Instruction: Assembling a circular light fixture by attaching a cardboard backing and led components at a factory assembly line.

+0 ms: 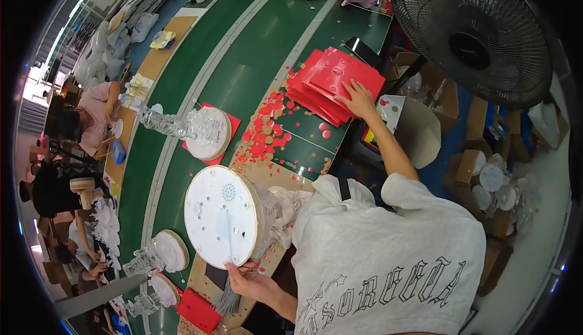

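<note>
My left hand (249, 279) grips the lower rim of a round white base (220, 216), with the thumb on its face. The base is tilted up and shows small holes, a grille of dots and a pale rim around it. A crumpled translucent bag (286, 210) lies behind it. My right hand (359, 101) rests with fingers spread on a stack of red sheets (331, 80), touching the top one. Another round base with clear plastic parts (206, 133) lies on a red sheet further left.
Red and tan discs (267, 131) are scattered over the green table (243, 49). A large black fan (470, 49) stands at the upper right, near cartons (440, 89). More bases with clear parts (170, 250) and a red pack (199, 309) lie lower left. Other people (97, 113) sit across the table.
</note>
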